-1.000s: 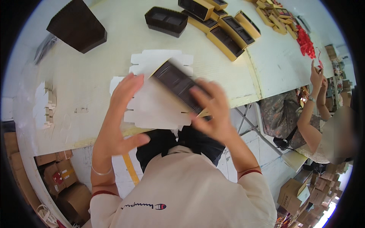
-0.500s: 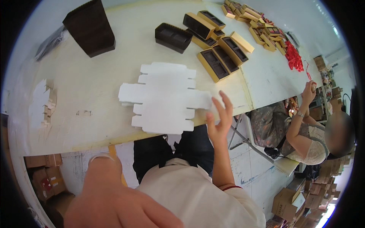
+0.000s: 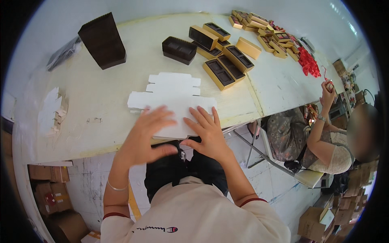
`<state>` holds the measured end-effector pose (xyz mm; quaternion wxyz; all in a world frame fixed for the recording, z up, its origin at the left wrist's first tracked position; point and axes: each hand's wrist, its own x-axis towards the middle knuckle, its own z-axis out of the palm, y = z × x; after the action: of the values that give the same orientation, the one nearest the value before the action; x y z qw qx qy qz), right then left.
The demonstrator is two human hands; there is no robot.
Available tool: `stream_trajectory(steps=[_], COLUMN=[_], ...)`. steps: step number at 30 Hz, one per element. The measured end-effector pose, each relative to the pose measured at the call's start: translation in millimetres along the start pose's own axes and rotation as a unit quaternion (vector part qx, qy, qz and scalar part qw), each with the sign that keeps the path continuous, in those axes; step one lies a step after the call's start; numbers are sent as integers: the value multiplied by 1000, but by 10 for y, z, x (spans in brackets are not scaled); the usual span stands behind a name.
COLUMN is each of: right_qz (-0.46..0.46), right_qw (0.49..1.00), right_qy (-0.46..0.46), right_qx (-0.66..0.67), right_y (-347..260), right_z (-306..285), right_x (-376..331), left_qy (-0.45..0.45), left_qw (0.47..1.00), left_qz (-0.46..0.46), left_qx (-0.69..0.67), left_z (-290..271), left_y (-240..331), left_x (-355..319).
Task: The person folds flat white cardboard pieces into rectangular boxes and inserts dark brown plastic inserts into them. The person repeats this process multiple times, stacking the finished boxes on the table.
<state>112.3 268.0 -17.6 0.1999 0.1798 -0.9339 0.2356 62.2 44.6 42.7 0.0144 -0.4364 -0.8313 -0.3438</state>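
A stack of flat white die-cut box blanks [image 3: 173,86] lies at the table's near edge in front of me, its tabs pointing outward on the sides. My right hand [image 3: 206,131] rests on the stack's near right part, fingers spread. Over the near left part is my left hand [image 3: 148,133], slightly blurred, with its fingers and thumb apart. Neither hand grips anything. Between and beneath both hands, the near tabs of the blanks are partly hidden.
Beyond the blanks stand a dark brown tray stack [image 3: 179,49], several gold boxes with dark inserts [image 3: 220,73] and a tall dark stack [image 3: 102,42]. More blanks [image 3: 52,111] lie at left. Red ribbon [image 3: 308,62] lies far right, near a seated person [image 3: 328,137] holding something small.
My left hand has come from close to the camera down to the blanks. My right hand has moved left from beside the stack onto it.
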Motion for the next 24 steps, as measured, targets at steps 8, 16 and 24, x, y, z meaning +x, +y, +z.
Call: stream_trajectory(steps=[8, 16, 24], right_qz=[-21, -1, -27], right_qw=[998, 994, 982], right_qy=[-50, -91, -167], right_qx=[17, 58, 78], right_y=[201, 166, 245], right_z=[-66, -164, -360], right_x=[57, 134, 406], left_qy=[51, 19, -96], left_qw=[977, 984, 985], left_qz=[-107, -92, -124], left_qx=[176, 152, 71], left_z=[506, 342, -38], left_y=[-245, -194, -130], left_x=[-187, -172, 53])
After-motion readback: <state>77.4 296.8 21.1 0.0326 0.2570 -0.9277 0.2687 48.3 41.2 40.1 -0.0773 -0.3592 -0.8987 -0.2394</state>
